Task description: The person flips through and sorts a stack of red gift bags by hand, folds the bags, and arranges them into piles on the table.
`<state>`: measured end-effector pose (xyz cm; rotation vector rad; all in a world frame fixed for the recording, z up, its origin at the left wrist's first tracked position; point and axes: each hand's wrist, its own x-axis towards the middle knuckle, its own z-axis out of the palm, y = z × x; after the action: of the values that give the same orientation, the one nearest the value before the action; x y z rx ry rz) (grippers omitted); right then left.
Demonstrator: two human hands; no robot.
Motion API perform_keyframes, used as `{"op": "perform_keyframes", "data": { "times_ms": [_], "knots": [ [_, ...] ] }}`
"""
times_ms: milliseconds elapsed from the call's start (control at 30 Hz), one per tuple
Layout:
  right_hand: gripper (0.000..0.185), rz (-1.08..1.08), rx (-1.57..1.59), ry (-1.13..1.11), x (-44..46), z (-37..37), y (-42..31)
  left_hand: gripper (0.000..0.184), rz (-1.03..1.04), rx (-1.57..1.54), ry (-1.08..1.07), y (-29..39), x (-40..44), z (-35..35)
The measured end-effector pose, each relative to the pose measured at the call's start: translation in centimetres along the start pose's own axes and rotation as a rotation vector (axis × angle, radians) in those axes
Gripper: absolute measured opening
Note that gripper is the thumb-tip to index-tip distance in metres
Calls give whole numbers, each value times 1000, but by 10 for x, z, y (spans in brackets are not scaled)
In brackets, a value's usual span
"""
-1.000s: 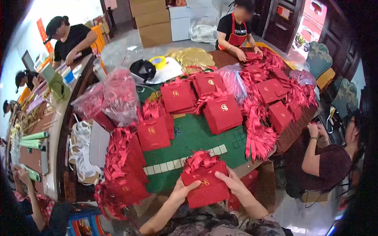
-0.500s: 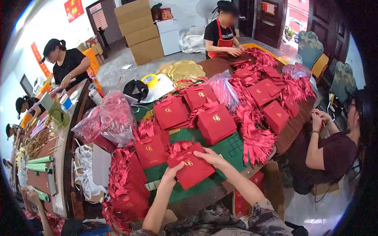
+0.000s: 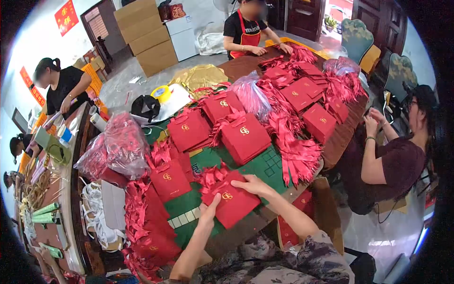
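Observation:
In the head view, a small stack of red gift bags (image 3: 239, 208) with a gold logo is held above the table's near edge. My left hand (image 3: 208, 211) grips its left side, thumb on the front. My right hand (image 3: 254, 185) is closed on its upper right edge. Red ribbons (image 3: 213, 177) spill from the top of this stack. Beyond it stands another stack of red bags (image 3: 246, 139), with a further red bag (image 3: 171, 181) to the left. A heap of ribboned bags (image 3: 149, 217) lies left of my left hand.
Plastic-wrapped red ribbons (image 3: 124, 142) lie at the table's left, by a box of white straps (image 3: 113, 203). A yellow tape roll (image 3: 161, 93) is farther back. One person (image 3: 248, 35) works across the table, another (image 3: 392, 156) sits at right; others are at the left table.
My view has shifted, so the table and its stacks appear farther left and higher. Both hands still hold the bags. The person across the table has moved their hands apart over the ribbons.

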<state>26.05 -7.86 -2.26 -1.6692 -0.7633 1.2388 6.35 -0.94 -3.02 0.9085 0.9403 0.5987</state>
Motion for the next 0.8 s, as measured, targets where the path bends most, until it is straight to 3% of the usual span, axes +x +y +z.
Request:
{"op": "perform_keyframes", "data": {
  "times_ms": [133, 267, 400, 533, 667, 800],
  "knots": [
    [54, -53, -29, 37, -15, -27, 24, 52, 27, 44, -127, -18, -4, 22],
    [44, -35, -5, 90, -30, -46, 30, 49, 99, 47, -125, -30, -10, 44],
    [58, -88, -93, 127, -32, -49, 32, 49, 32, 78, -192, -33, -3, 41],
    [60, -168, -284, 217, -31, -34, 24, 53, -58, 60, -113, -25, 4, 33],
    [55, -214, -385, 283, -26, -14, 29, 52, -22, 119, -40, -17, 4, 29],
    [53, -263, -273, 202, -25, -17, 30, 51, -42, 111, -42, -13, 4, 27]
  ]
}}
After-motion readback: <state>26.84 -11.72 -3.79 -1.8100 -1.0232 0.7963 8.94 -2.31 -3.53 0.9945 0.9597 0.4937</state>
